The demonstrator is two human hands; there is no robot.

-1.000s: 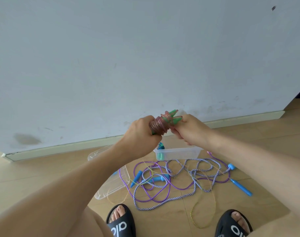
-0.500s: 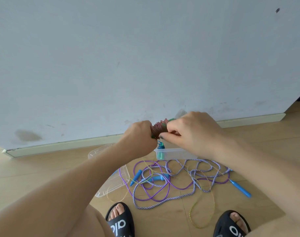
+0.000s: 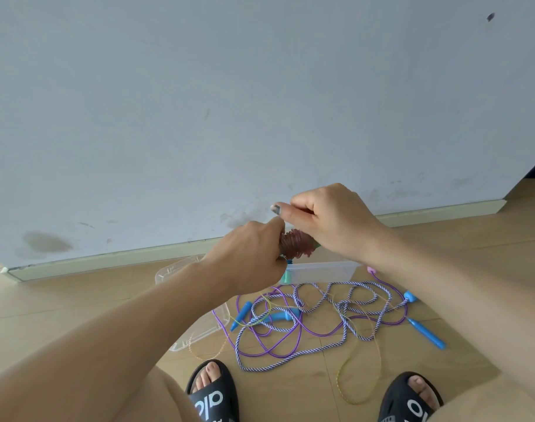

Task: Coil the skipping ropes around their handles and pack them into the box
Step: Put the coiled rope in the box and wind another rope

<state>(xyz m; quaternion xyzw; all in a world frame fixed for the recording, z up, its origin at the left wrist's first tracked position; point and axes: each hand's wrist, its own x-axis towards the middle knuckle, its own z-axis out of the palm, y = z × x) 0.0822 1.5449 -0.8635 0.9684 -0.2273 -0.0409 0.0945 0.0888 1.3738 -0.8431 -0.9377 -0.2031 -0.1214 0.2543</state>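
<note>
My left hand (image 3: 250,254) grips a bundle of pink rope coiled around green handles (image 3: 296,243), held up in front of the wall. My right hand (image 3: 333,220) sits over the bundle's right end with fingers curled, pinching at the coil; the handle tips are mostly hidden under it. Below on the floor stands a clear plastic box (image 3: 321,271) with a coiled rope and teal handle inside. In front of it lies a tangle of a blue-white braided rope (image 3: 290,359), a purple rope (image 3: 272,351) and a thin yellow rope (image 3: 343,382), with blue handles (image 3: 426,333).
A clear lid (image 3: 199,327) lies on the wooden floor left of the tangle, partly behind my left arm. My two feet in black slides (image 3: 212,394) stand at the bottom edge. The grey wall and its skirting board (image 3: 107,263) run close behind.
My right hand has risen from beside the bundle's end and swung over its top, covering the green handle tips. The bundle and left hand dipped slightly lower.
</note>
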